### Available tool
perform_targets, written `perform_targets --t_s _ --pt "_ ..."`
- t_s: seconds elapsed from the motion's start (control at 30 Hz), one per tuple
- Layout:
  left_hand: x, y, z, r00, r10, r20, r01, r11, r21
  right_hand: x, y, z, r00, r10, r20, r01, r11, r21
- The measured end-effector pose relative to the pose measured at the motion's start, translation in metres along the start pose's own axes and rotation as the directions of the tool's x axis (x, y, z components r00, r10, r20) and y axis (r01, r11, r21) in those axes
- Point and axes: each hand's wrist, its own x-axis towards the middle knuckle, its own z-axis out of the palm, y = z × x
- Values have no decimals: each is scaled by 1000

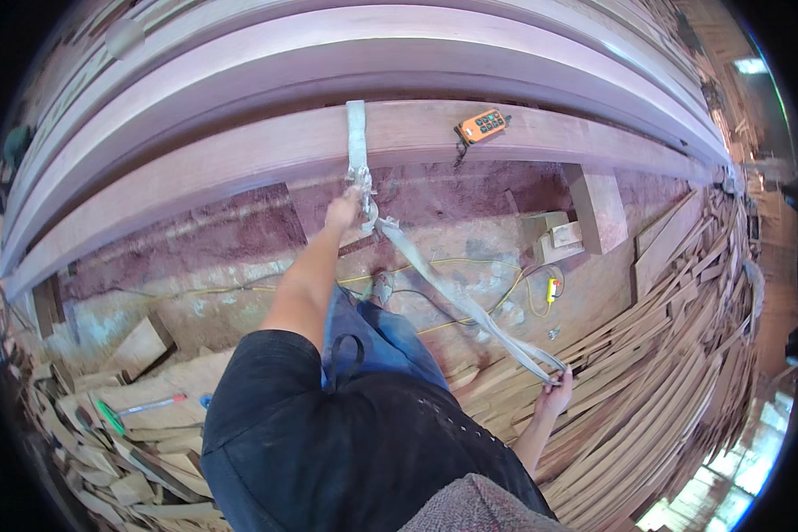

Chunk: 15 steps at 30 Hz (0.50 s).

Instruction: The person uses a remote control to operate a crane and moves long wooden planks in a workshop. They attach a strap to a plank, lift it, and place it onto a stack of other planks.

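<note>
A pale, frayed webbing sling (457, 297) passes over the nearest long wooden beam (257, 146) and hangs down its near side. My left hand (344, 209) is closed on the sling just below the beam, where the webbing is ragged and bunched. From there the sling slants down to the right. Its looped far end is in the closed fingers of my right hand (556, 390), out to my right side. An orange remote control (483, 128) with dark buttons lies on top of the beam, right of the sling.
More long beams (399, 53) run parallel behind. A wooden support block (597, 208) stands under the beam at right. Yellow cable (514, 285) crosses the floor near my feet. Thin wood strips (647, 399) pile up at right; offcuts and a green-headed tool (111, 417) lie at lower left.
</note>
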Motion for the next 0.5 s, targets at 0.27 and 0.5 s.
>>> perform_targets --t_s 0.27,0.5 --pt "51 57 46 923 315 -222 -385 788 -481 -12 -2 -68 990 81 -113 -76 996 48" --pt "-19 136 15 937 227 -264 -348 649 -677 -1 86 -58 957 290 -23 -247 767 -592"
